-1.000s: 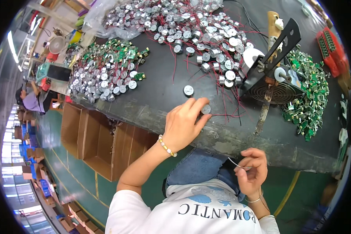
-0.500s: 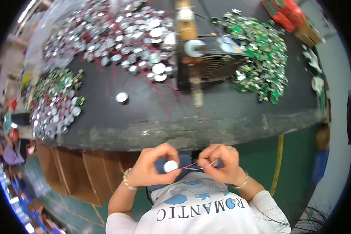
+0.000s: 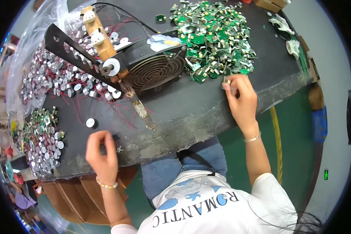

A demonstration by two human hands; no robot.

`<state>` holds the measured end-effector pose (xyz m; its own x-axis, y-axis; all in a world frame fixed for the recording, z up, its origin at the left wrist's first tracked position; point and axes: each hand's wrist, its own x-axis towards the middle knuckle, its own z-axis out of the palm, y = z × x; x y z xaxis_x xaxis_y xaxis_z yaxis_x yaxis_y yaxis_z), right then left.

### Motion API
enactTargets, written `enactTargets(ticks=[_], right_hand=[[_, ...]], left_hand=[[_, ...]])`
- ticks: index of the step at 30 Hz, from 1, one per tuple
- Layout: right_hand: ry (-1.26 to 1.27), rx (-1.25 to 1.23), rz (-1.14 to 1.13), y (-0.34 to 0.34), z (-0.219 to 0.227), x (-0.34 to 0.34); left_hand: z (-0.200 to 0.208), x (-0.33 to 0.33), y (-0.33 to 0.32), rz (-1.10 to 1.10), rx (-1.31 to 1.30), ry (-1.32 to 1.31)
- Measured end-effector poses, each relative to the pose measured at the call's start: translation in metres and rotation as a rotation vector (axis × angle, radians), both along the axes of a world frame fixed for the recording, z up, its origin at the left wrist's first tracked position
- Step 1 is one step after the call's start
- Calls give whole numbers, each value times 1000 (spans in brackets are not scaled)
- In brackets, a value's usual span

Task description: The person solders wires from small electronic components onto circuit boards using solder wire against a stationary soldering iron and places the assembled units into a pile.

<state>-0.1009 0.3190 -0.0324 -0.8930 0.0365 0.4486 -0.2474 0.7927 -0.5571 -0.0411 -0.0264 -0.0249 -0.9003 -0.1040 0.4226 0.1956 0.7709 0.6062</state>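
Observation:
My left hand [image 3: 101, 155] is over the table's near left edge. Its fingers are curled in; whether anything is inside them is hidden. Just beyond it a small round silver part with a white face [image 3: 90, 123] lies alone on the dark table. My right hand [image 3: 242, 97] reaches to the near edge of a heap of small green circuit boards [image 3: 214, 39]. Thumb and fingers pinch a small circuit board [image 3: 226, 81], slightly blurred. A thin strand shows beside that hand.
A soldering iron [image 3: 138, 109] with a wooden handle rests over a black fan [image 3: 156, 72]. Round silver parts with red wires [image 3: 50, 70] are heaped at left, and joined boards and parts [image 3: 41, 144] nearer. White gloves [image 3: 292, 48] lie far right; cardboard boxes [image 3: 72, 201] stand below the table.
My hands have moved apart: left to the table's left edge, right out to the boards. The round part and wire that were between them no longer show. The view has turned right.

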Motion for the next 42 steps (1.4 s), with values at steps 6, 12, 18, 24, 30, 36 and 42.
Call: enactTargets(ticks=[6, 12, 18, 24, 30, 36, 42], right_hand=[[-101, -320, 363, -67, -3, 54], [-203, -447, 560, -95, -4, 66], [-169, -568, 576, -96, -1, 64], [-123, -592, 648, -98, 9, 54], [-86, -672, 654, -99, 5, 48], [-55, -672, 618, -99, 7, 41], [-7, -655, 617, -99, 9, 35]], left_hand=[[-10, 22, 50, -88, 157, -115], [-2, 26, 58, -139, 643, -368], [0, 26, 53, -212, 652, -437], [11, 17, 60, -315, 684, -314], [16, 7, 62, -384, 1127, -533], [20, 0, 64, -377, 1178, -537], [18, -4, 65, -374, 1227, -520]])
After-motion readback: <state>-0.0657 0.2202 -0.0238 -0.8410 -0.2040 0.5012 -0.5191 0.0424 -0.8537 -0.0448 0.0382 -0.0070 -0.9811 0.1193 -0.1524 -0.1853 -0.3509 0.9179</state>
